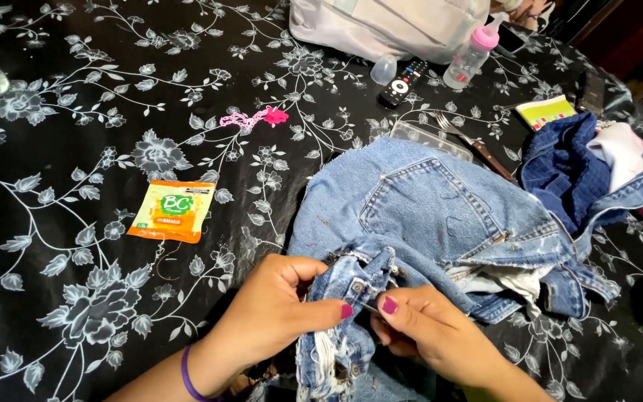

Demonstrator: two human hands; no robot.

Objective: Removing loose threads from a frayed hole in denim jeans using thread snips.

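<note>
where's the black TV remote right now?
In the head view, the black TV remote lies at the top centre of the black floral tablecloth, between a small clear plastic cap and a pink-topped baby bottle, beyond the faded blue jeans.

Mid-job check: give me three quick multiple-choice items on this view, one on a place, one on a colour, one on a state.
1. Where does the orange sachet lie?
A. left of the jeans
B. on the jeans
C. beside the fork

2. What colour is the baby bottle cap?
A. green
B. pink
C. black

3. What are the left hand and right hand doing?
A. resting flat on the tablecloth
B. both pinching denim
C. holding the remote

Answers: 1 A, it sits on the cloth left of the denim. 2 B, the cap is pink. 3 B, both sets of fingers grip the jeans edge.
</note>
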